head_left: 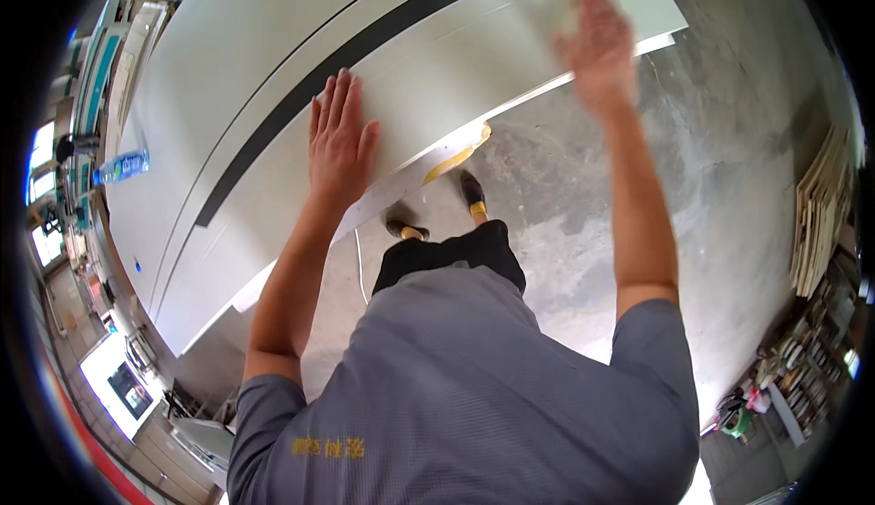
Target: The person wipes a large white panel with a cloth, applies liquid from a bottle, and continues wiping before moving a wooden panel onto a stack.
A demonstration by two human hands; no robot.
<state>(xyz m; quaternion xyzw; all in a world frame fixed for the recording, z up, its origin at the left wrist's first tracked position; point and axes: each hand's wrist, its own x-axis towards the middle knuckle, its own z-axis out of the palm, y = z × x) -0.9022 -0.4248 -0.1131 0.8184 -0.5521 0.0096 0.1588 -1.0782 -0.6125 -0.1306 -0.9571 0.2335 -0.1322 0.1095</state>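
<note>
Lying on both sides of a black strip (pixel 260 145), a large pale panel (pixel 246 222) is seen in front of the person. Its face is smooth, greenish white, marked by a thin dark line on the strip's far side and a faint one on its near side. The left hand (pixel 342 140) is laid palm down just on the strip's near side, fingers nearly together, thumb held apart, nothing gripped. The right hand (pixel 600 49) is reached out on the near side, toward the strip's right end.

Edges: the panel's near edge is bent by the lens; below it, well to the near side of the strip, a pale board (pixel 392 190) with ragged yellow material (pixel 458 156) is visible. Room is left over the concrete floor (pixel 556 204), nearer the person than the strip and off to its right. A clear bottle (pixel 121 168) is noted on the far side, left of the strip.

Hard to read: the right hand is blurred; its finger spread, its contact, and whether anything is held cannot be told. The panel's far part is cut off by the frame; its support is mostly hidden.
</note>
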